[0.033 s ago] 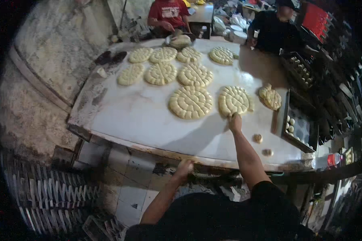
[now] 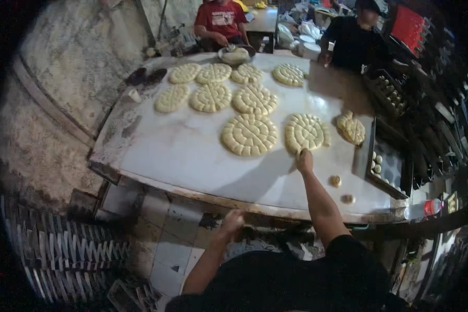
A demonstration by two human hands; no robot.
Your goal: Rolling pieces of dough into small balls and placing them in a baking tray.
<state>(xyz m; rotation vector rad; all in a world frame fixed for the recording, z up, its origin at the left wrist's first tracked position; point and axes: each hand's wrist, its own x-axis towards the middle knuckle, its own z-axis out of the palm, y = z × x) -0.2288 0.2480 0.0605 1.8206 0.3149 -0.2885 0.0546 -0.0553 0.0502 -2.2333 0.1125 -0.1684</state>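
My right hand (image 2: 305, 162) reaches over the table to the near edge of a round coil of pale dough (image 2: 307, 133), which is cut across into segments. Its fingers are closed at that edge; what they hold is hidden under them. My left hand (image 2: 233, 220) hangs low in front of the table edge, away from the dough, its fingers too blurred to read. Left of the worked coil lies another coil of dough (image 2: 249, 135). A smaller, lumpy piece of dough (image 2: 351, 128) sits to the right, and two small dough balls (image 2: 336, 181) lie nearer me.
Several more dough coils (image 2: 211, 97) cover the far part of the pale tabletop (image 2: 166, 151). Dark trays (image 2: 373, 156) with dough balls stand on the right. A metal bowl (image 2: 237, 55) is at the far edge, before a person in red (image 2: 221, 23). Another person (image 2: 356, 39) stands far right.
My left hand has drawn slightly left and down, away from the table edge. The right hand stays at the same coil; the whole view has shifted a little.
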